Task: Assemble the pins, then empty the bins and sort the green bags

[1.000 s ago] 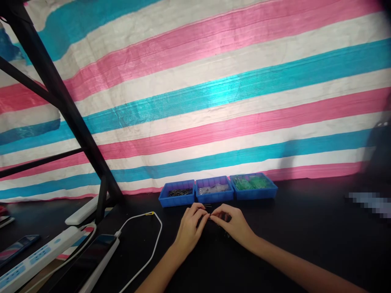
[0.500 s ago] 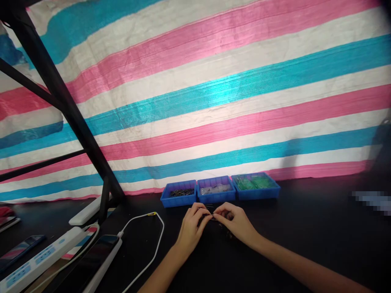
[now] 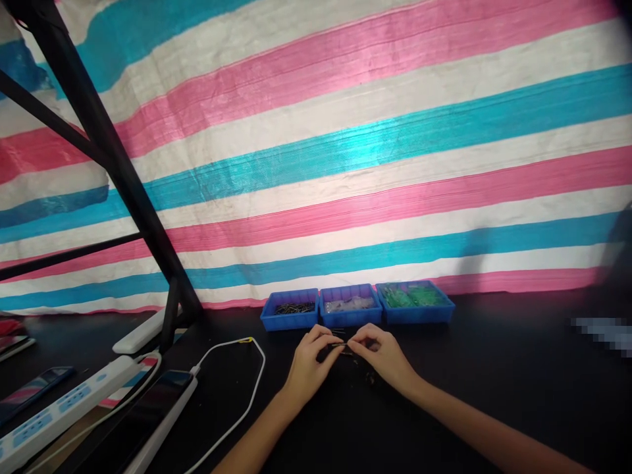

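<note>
1. Nearest, L of the grip & well apart: dark-screened phone (image 3: 153,398), looped white cable (image 3: 263,361), white power strip (image 3: 74,400), all on a black tabletop (image 3: 494,388).
2. Just on the near side of the grip, below R fingers: a few small dark bits (image 3: 370,378), too blurry to ID.
3. The grip: L hand (image 3: 312,362) & R hand (image 3: 384,359) face each other, fingertips nearly meeting. Each has thumb & index drawn tog. in a fine pinch w/ hardly any gap; they seem to share one thin pin-like piece (image 3: 340,344), L hand at its L end, R hand at its R.
4. Progress, judged from this view: work looks under way; piece in hand, not yet let go. Loose stock waits beyond; how much is left, can't tell.
5. Looks of the piece: short, slender, darkish w/ a faint brassy tint, approx. level btwn the tips; detail too small to read.
6. Just beyond the grip: a couple of loose thin pins (image 3: 338,330) on the tabletop.
7. Farther, in a row: L bin (image 3: 289,322), blue, w/ dark pins (image 3: 295,309); middle bin (image 3: 351,320), blue, w/ clear pcs (image 3: 350,304); R bin (image 3: 419,315), blue, w/ green pcs (image 3: 419,295).
8. Bkgd: black metal frame (image 3: 135,207) far L of the grip; pink, white & blue striped tarp (image 3: 345,145) behind all.
</note>
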`<state>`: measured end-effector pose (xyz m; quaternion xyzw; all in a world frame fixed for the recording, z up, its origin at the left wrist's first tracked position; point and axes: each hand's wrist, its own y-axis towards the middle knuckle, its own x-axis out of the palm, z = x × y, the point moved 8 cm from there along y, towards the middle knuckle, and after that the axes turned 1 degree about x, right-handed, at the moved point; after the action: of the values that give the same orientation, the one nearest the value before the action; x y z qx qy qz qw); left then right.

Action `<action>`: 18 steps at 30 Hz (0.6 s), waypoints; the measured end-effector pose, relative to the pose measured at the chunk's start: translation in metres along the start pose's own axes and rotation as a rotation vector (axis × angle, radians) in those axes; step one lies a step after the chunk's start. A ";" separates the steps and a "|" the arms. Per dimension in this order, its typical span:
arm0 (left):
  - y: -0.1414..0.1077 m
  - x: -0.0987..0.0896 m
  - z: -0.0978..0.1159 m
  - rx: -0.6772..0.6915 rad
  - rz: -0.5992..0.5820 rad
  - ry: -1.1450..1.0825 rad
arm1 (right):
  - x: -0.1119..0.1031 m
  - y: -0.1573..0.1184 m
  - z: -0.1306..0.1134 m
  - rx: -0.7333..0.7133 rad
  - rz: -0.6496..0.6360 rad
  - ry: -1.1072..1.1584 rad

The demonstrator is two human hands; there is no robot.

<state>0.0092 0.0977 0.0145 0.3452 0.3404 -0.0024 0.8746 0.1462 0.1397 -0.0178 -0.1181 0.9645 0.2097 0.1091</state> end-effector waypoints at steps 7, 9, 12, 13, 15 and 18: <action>-0.004 -0.029 -0.045 -0.356 0.336 -0.238 | -0.002 -0.001 0.002 0.030 0.033 -0.013; -0.010 -0.041 -0.063 -0.471 0.460 -0.320 | -0.002 0.000 0.003 0.038 0.040 -0.008; -0.016 -0.058 -0.081 -0.550 0.592 -0.377 | -0.001 0.000 0.003 0.026 0.036 -0.015; -0.017 -0.063 -0.084 -0.560 0.614 -0.391 | -0.001 0.000 0.003 0.024 0.036 -0.021; -0.018 -0.069 -0.090 -0.576 0.622 -0.410 | -0.001 -0.001 0.003 0.027 0.034 -0.034; -0.014 -0.069 -0.097 -0.599 0.555 -0.445 | -0.001 -0.001 0.002 0.031 0.026 -0.050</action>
<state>-0.1047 0.1297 -0.0044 0.1467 0.0248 0.2562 0.9551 0.1481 0.1402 -0.0200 -0.0986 0.9660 0.1992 0.1320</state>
